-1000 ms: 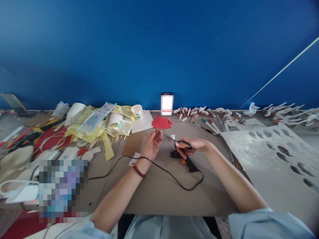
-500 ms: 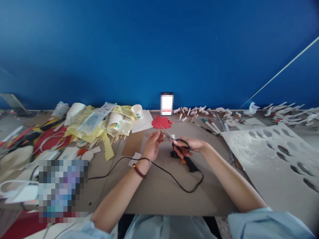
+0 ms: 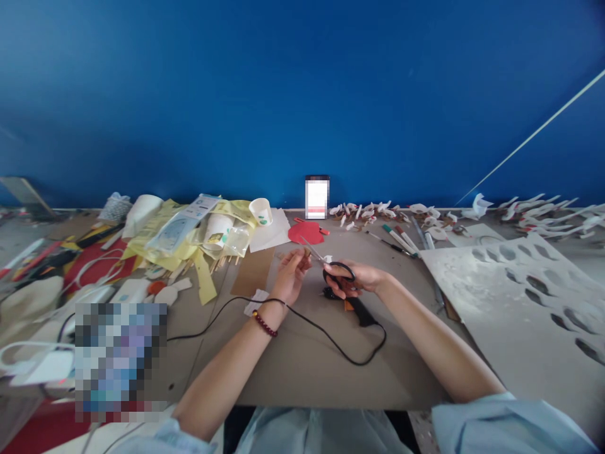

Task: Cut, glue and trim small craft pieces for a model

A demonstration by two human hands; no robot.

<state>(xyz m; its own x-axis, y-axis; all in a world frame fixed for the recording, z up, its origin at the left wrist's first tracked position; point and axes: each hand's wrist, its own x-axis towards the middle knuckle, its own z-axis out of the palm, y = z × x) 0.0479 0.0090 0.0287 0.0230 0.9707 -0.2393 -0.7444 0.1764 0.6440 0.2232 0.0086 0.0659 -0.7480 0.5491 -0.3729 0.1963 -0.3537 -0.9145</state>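
Note:
Black-handled scissors (image 3: pixel 339 272) are gripped in my right hand (image 3: pixel 362 279), their metal blades pointing up and left. The blades reach the fingertips of my left hand (image 3: pixel 292 271), which are pinched together. A small brownish bit shows at those fingertips, too small to name. Just beyond the blades lies a piece of red felt or paper (image 3: pixel 302 233) with a red pen on it. Under my right hand rests a black glue gun (image 3: pixel 362 312) with an orange trigger, and its cord runs left past my left wrist.
A phone (image 3: pixel 316 198) leans on the blue wall. Yellow packaging and a paper cup (image 3: pixel 261 212) stand left. Several small white bird figures (image 3: pixel 385 208) line the back right, near markers (image 3: pixel 397 236). A white board with cut-outs (image 3: pixel 472 277) lies at the right.
My right hand and the scissors have shifted slightly to the left, so the blades sit nearer my left fingertips. My left hand has hardly moved.

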